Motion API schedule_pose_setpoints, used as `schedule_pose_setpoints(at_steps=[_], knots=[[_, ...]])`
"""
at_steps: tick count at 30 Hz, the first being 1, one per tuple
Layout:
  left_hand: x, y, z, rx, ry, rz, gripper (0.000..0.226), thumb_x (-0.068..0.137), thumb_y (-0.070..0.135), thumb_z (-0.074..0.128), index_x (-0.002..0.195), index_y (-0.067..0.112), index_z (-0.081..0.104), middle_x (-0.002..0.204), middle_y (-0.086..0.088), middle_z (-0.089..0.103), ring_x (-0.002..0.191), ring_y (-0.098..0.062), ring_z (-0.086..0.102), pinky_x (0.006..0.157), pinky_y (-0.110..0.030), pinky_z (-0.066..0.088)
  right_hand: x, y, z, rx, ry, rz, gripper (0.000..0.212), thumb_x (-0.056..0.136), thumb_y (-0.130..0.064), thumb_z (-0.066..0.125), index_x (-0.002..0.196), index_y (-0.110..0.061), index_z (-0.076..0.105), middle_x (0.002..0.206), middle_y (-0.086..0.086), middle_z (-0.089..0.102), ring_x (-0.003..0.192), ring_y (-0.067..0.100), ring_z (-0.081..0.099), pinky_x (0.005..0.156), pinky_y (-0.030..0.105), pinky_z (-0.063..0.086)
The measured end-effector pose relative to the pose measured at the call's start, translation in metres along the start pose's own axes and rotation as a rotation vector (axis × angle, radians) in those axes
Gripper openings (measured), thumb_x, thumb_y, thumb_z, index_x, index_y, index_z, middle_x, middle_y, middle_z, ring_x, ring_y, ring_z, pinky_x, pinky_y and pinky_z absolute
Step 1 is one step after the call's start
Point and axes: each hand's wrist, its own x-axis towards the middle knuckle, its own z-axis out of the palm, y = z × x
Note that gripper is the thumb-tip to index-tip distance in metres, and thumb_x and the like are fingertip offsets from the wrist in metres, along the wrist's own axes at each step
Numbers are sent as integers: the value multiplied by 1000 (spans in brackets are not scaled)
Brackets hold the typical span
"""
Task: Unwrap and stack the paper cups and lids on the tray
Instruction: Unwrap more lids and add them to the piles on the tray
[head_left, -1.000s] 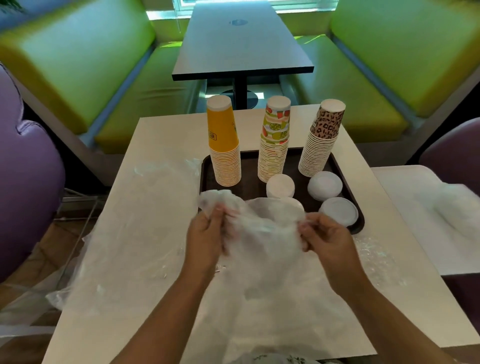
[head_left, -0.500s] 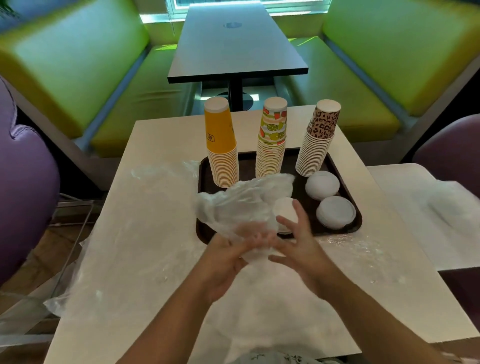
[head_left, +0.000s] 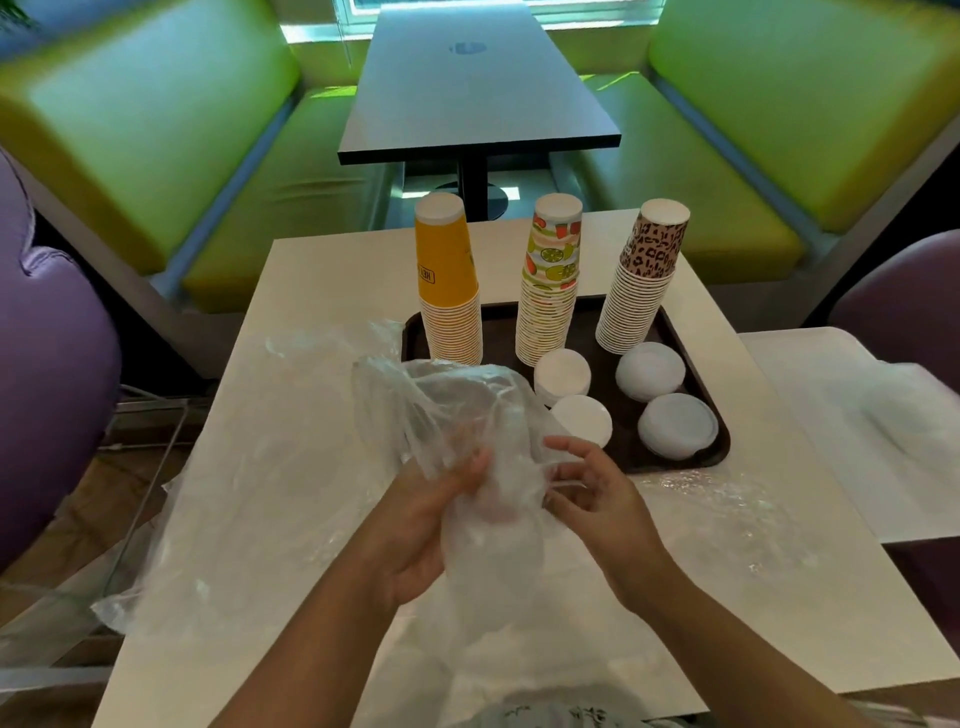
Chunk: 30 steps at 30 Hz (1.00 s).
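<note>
Green booth seats (head_left: 130, 135) are filling the upper frame behind a white table (head_left: 322, 270). At centre, the left hand (head_left: 421, 525) is gripping a clear plastic wrapper (head_left: 447, 410); the right hand (head_left: 597, 499) is hovering with fingers loosely curled, holding nothing. Cup stacks (head_left: 550, 291) and lids (head_left: 675, 426) are sitting on the dark tray (head_left: 719, 452), right of centre.

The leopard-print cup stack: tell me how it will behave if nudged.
The leopard-print cup stack is tall, narrow and already leaning, so it would probably tip rather than slide. Nested paper cups likely weigh little, so a light push may suffice. If it fell toward the person, it would likely land on the lid stacks on the tray.
</note>
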Motion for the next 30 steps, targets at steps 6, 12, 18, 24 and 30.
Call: schedule_pose_setpoints(at_steps=[6, 12, 18, 24, 30], knots=[[-2, -2, -6, 56, 148, 43, 40, 81, 10, 57, 121, 6, 59, 107, -13, 69, 78, -19, 70, 58, -34, 59, -10, -2, -19, -44, 43, 23, 33, 81, -30, 69, 113, -36, 61, 117, -1, 59, 106, 18, 60, 74, 26, 52], [-3, -23, 24, -200, 100, -164, 46, 86, 29, 55, 124, 3, 56, 88, -18, 71, 64, -20, 69, 89, -47, 49, -30, 7, 11, 162, -180, 280, 79, 77, -45, 67, 129, -66, 10, 145, -10, 35, 117, 18, 57, 73, 29, 56], [0, -27, 16, -100, 4, -204, 70, 49, 31, 92, 108, 1, 68, 91, -18, 69, 75, -26, 70, 63, -35, 59, -25, 6, 5, 272, 12, 198, 24, 91, 4, 52, 109, -8, 62, 101, 14, 70, 88, 20, 69, 69, 26, 55], [-1, 6, -23, 356, 275, 39, 27, 82, 17, 57, 107, 10, 60, 48, 6, 28, 34, -3, 23, 32, -11, 21, -31, 12, -61, 65, 269, 53, 29, 90, 7, 53, 94, -15, 72, 82, 6, 69, 65, 9, 60, 68, 20, 55], [0, -25, -66, 626, 432, 3, 8, 99, 11, 45, 102, 15, 52, 56, 0, 34, 38, -6, 28, 32, -17, 22, -62, 36, -94, -302, 389, 6, 33, 89, 4, 56, 87, -25, 71, 81, -13, 72, 71, 3, 66, 67, 6, 48]])
